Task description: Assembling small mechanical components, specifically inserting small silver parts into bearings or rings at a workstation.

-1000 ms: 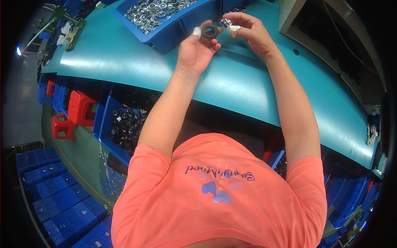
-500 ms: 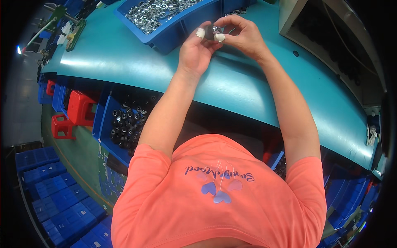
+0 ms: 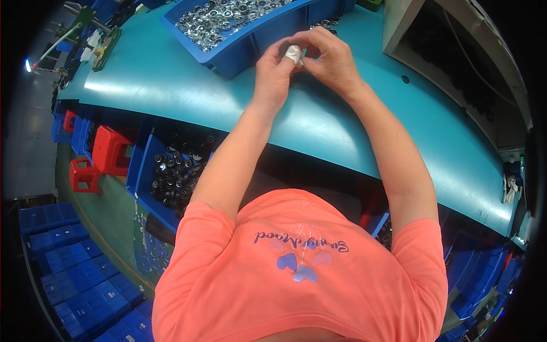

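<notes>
While left hand (image 3: pixel 273 73) and right hand (image 3: pixel 336 64) meet, fingers (image 3: pixel 311 37) curled, any hold hidden, a blue bin (image 3: pixel 235 60) stands beyond.

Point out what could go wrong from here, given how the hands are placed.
Possible risks:
1. The fingers of the left hand and right hand hide whatever is between them, so a slip might go unnoticed.
2. White tape wraps a thumb there, which could dull the feel or snag.
3. The blue bin of shiny metal pieces is close by; a dropped part could get lost in it.
</notes>
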`<state>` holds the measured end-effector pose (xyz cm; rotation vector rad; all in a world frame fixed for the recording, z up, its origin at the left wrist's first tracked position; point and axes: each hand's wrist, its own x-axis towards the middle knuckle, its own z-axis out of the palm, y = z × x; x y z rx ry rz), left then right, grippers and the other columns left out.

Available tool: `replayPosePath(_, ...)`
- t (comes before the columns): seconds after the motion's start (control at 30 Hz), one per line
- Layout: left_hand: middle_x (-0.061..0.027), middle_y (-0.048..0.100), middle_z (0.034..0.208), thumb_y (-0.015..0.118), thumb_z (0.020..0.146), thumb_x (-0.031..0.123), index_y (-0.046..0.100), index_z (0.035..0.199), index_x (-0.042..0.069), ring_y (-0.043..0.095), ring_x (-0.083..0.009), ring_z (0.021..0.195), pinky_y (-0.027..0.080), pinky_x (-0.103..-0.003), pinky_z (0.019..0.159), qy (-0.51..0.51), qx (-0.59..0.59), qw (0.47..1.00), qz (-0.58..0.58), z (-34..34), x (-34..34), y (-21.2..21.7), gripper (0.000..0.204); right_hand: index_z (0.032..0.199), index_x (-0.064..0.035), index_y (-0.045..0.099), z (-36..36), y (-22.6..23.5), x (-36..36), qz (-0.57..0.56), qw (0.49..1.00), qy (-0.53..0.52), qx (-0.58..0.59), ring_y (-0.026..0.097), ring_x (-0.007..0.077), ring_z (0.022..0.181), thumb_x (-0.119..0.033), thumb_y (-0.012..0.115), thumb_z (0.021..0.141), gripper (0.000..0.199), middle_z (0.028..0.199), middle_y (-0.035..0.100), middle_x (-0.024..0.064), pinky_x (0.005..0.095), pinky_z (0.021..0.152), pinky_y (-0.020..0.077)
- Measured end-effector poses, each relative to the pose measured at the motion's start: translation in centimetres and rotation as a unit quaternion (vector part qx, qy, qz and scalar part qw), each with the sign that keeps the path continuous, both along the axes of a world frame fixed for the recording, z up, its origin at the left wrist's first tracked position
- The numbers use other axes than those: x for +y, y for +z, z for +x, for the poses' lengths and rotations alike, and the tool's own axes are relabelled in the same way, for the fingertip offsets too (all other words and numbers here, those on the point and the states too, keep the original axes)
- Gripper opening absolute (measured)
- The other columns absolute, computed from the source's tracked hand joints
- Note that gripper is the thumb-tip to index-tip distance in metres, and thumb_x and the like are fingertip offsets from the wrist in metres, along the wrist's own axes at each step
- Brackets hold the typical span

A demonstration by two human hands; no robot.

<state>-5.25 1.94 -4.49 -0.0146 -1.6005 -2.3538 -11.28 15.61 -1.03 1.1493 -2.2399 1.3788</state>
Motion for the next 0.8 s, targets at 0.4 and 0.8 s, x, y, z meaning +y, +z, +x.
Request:
replayPosePath(0.4,-0.0066,0.064,0.106,0.053,0.101,0.009,0.058,0.122,0.004,0.063,-0.0165,0.084,0.055,-0.033,0.071,-0.008,-0.019,0.999,0.050,0.7,-0.5,0.6,0.023,0.119,-0.0069,0.070,-1.8,-0.5,1.3,-0.066,0.925,0.130,-0.352,0.063,0.0122,0.100,-0.022,0.071,0.086,0.035,0.112,0.070,0.0036,0.0266,0.076,0.0517)
replayPosePath(0.8,-0.0051,0.063,0.110,0.057,0.101,0.014,0.054,0.129,0.005,0.064,-0.0132,0.088,0.057,-0.030,0.075,-0.022,0.023,0.998,-0.045,0.6,0.3,0.9,0.030,0.111,-0.0028,0.070,-2.3,-1.7,1.7,-0.095,0.909,0.132,-0.385,0.062,0.0117,0.093,-0.021,0.071,0.086,0.031,0.107,0.069,0.0052,0.0261,0.077,0.0511)
